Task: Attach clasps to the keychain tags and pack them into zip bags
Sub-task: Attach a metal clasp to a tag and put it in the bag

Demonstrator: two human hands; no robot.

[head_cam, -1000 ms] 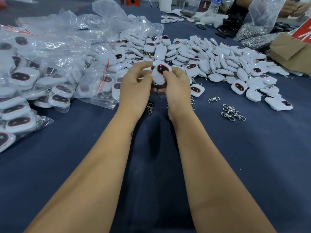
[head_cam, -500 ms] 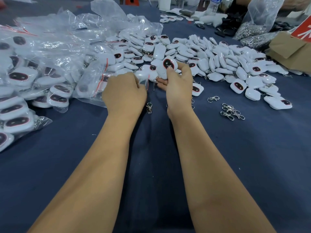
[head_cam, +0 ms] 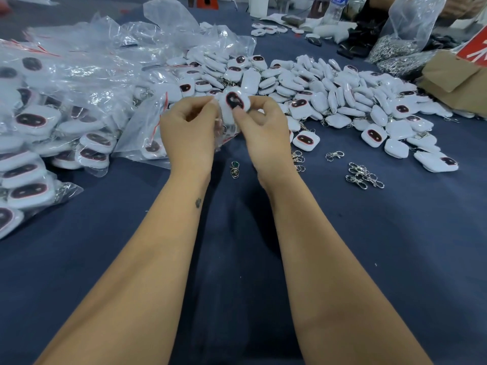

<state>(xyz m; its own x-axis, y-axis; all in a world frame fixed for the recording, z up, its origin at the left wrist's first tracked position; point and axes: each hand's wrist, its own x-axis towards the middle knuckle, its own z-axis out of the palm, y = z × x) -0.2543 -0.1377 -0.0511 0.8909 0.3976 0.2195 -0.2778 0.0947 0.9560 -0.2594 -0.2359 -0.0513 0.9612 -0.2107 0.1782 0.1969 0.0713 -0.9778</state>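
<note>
Over the cloth: both my hands back up together
Left hand [head_cam: 188, 133]: came off the bags, now pinching a clear bag [head_cam: 224, 127]
Right hand [head_cam: 263, 127]: still pinching the tag [head_cam: 233, 104]

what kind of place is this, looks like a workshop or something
Most likely a small packing or assembly workshop: a heap of identical white keychain tags on a dark cloth table, piles of filled zip bags, and loose metal clasps ready for attaching.
</note>
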